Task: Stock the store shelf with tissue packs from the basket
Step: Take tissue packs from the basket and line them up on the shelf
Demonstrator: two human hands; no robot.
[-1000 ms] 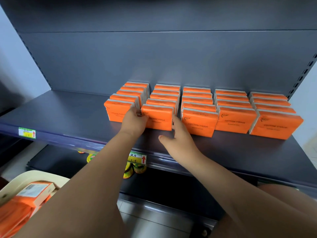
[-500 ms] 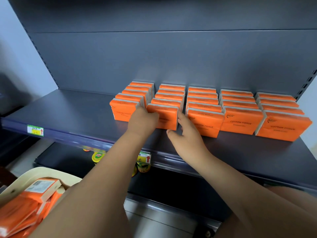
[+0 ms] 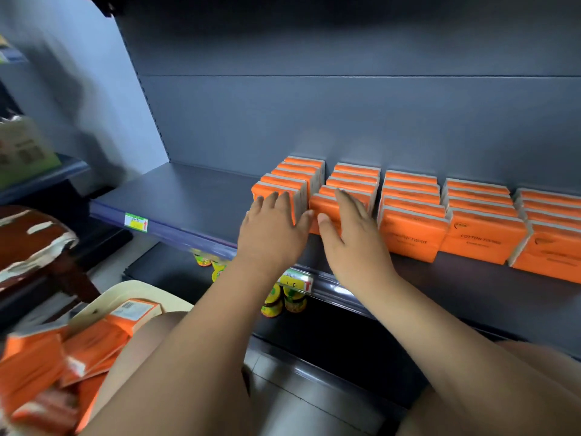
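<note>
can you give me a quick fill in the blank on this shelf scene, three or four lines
1. The tissue packs on the shelf are coloured ______.
2. The packs stand in ______ rows running front to back.
3. The left hand rests on the front pack of the ______ row.
4. More packs lie in the cream basket at the lower ______ of the view.

Missing words: orange; five; leftmost; left

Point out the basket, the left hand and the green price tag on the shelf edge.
basket point(image 3: 103, 302): head view, cream rim.
left hand point(image 3: 272, 229): head view, back of hand.
green price tag point(image 3: 135, 221): head view, label's middle.
</note>
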